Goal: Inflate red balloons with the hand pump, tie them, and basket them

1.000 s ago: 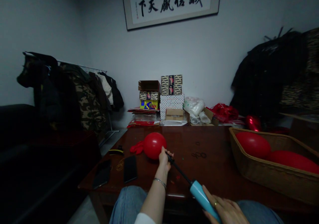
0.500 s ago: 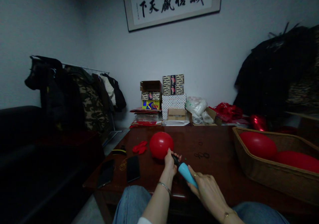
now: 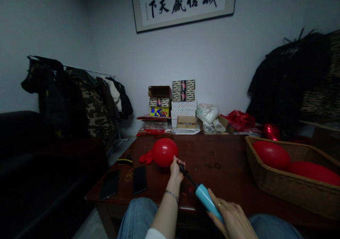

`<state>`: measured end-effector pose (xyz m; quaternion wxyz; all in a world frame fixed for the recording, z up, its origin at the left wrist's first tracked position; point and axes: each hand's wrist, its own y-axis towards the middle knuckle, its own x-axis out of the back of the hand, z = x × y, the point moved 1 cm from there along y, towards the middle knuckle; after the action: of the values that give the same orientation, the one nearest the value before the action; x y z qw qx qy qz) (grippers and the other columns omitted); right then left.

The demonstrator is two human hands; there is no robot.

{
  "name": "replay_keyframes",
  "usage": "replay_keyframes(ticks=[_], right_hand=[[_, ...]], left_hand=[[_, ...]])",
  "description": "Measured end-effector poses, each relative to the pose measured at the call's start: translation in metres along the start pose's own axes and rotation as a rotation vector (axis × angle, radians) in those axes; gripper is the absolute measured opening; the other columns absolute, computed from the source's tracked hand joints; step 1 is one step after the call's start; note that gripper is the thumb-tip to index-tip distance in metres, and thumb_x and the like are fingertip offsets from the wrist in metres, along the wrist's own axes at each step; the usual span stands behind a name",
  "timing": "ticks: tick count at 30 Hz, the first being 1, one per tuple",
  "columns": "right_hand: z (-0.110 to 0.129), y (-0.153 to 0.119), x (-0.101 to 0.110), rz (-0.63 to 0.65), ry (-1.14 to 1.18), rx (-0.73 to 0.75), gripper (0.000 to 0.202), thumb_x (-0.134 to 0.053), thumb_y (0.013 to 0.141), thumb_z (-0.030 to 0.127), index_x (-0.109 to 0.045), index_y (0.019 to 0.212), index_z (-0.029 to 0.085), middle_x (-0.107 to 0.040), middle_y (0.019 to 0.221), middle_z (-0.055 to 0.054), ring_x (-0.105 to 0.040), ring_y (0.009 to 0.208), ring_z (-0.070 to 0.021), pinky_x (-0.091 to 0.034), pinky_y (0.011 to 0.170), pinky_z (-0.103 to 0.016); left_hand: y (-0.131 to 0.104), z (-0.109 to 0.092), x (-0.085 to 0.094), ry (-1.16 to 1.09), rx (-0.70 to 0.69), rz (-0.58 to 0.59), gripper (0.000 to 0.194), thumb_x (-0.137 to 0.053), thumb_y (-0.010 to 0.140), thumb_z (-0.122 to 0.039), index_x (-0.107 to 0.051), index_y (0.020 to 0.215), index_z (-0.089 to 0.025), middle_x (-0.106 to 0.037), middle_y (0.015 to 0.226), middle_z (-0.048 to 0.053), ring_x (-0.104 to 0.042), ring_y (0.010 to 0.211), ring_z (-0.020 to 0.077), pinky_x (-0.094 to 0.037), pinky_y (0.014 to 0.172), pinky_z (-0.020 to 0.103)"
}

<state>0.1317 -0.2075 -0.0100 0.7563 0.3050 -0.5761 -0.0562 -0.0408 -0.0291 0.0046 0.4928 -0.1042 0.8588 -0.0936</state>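
Observation:
A round red balloon (image 3: pixel 165 152) is above the brown table (image 3: pixel 191 146). My left hand (image 3: pixel 177 168) is closed around the balloon's neck and the black nozzle end of a hand pump. The pump's light blue barrel (image 3: pixel 208 200) slants down to the right, with a stretch of black rod showing between it and the nozzle end. My right hand (image 3: pixel 230 214) grips the lower part of the barrel. Limp red balloons (image 3: pixel 146 157) lie just left of the round one.
A wicker basket (image 3: pixel 294 182) with red balloons stands at the right. Two dark phones (image 3: pixel 139 179), thin yellow bands (image 3: pixel 129 175) and a yellow-black item (image 3: pixel 125 161) lie at the left. Dark loops (image 3: pixel 212 165) lie mid-table. Boxes (image 3: pixel 184 111) stand behind.
My right hand has drawn the blue barrel down and to the right, exposing the black rod. The balloon and my left hand appear slightly further left and up.

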Motion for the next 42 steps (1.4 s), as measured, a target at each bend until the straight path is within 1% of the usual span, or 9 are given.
replay_keyframes(ticks=[3,7,13,17,20,26,33,37,42], right_hand=[[-0.005,-0.011,0.007,-0.018,0.01,0.029,0.047,-0.053,0.083,0.036,-0.048,0.128,0.026,-0.07,0.093,-0.002,-0.066,0.072,-0.0172,-0.047,0.066,-0.027],[-0.006,-0.013,0.01,-0.003,0.014,0.029,0.045,-0.054,0.082,0.033,-0.05,0.126,0.025,-0.07,0.091,-0.002,-0.066,0.073,-0.0173,-0.047,0.067,-0.027],[0.003,0.019,0.002,0.051,-0.027,-0.056,0.048,-0.05,0.085,0.031,-0.045,0.131,0.02,-0.069,0.086,-0.005,-0.065,0.073,-0.0186,-0.044,0.07,-0.029],[0.013,0.042,-0.001,0.095,-0.032,-0.084,0.048,-0.049,0.085,0.031,-0.045,0.131,0.017,-0.068,0.083,-0.005,-0.064,0.073,-0.0202,-0.042,0.069,-0.03],[0.018,0.048,-0.004,0.108,0.005,-0.089,0.048,-0.047,0.086,0.031,-0.044,0.132,0.017,-0.068,0.084,-0.005,-0.064,0.074,-0.0198,-0.042,0.069,-0.03],[0.017,0.04,-0.011,0.11,0.018,-0.118,0.049,-0.047,0.086,0.032,-0.044,0.132,0.019,-0.068,0.084,-0.005,-0.064,0.074,-0.0199,-0.042,0.071,-0.03],[0.012,0.025,-0.012,0.036,-0.001,-0.069,0.046,-0.044,0.086,0.031,-0.046,0.131,0.021,-0.069,0.086,-0.006,-0.064,0.074,-0.0183,-0.043,0.072,-0.029],[0.004,0.009,-0.011,0.039,0.004,-0.055,0.047,-0.047,0.085,0.032,-0.045,0.131,0.022,-0.069,0.087,-0.005,-0.064,0.072,-0.0182,-0.044,0.072,-0.03],[-0.019,-0.01,-0.009,0.044,0.034,-0.096,0.046,-0.045,0.086,0.034,-0.043,0.132,0.026,-0.069,0.096,-0.005,-0.065,0.077,-0.0183,-0.046,0.073,-0.03]], left_hand=[[0.001,-0.003,0.001,-0.028,0.026,0.02,0.032,-0.055,0.085,-0.033,-0.041,0.061,-0.017,-0.042,0.049,-0.006,-0.044,0.041,0.0061,-0.045,0.051,0.02],[-0.004,0.007,0.003,0.0,0.048,0.035,0.033,-0.056,0.084,-0.035,-0.041,0.06,-0.018,-0.042,0.049,-0.005,-0.045,0.042,0.0072,-0.045,0.052,0.021],[-0.016,0.026,-0.003,0.043,0.042,0.074,0.032,-0.052,0.086,-0.033,-0.042,0.06,-0.018,-0.042,0.048,-0.004,-0.044,0.043,0.008,-0.05,0.058,0.026],[-0.015,0.023,-0.006,0.047,0.029,0.082,0.033,-0.05,0.087,-0.035,-0.041,0.06,-0.018,-0.043,0.049,-0.003,-0.048,0.045,0.0096,-0.054,0.067,0.033],[-0.012,0.017,-0.004,0.063,0.029,0.079,0.032,-0.05,0.087,-0.034,-0.042,0.06,-0.018,-0.044,0.049,-0.003,-0.051,0.047,0.0109,-0.054,0.07,0.036],[-0.012,0.018,0.004,0.049,0.02,0.028,0.027,-0.051,0.086,-0.026,-0.043,0.062,-0.018,-0.046,0.049,-0.003,-0.053,0.048,0.0112,-0.054,0.074,0.04],[-0.003,0.023,0.007,0.031,0.005,0.001,0.027,-0.046,0.086,-0.021,-0.044,0.06,-0.017,-0.049,0.05,-0.001,-0.055,0.05,0.0117,-0.054,0.074,0.039],[0.006,0.013,0.009,0.061,-0.019,-0.006,0.028,-0.045,0.087,-0.02,-0.042,0.06,-0.018,-0.049,0.05,-0.001,-0.057,0.05,0.012,-0.053,0.074,0.038],[0.013,-0.005,0.017,0.211,-0.018,0.093,0.029,-0.042,0.089,-0.026,-0.039,0.061,-0.018,-0.058,0.056,0.004,-0.065,0.064,0.0154,-0.05,0.077,0.035]])
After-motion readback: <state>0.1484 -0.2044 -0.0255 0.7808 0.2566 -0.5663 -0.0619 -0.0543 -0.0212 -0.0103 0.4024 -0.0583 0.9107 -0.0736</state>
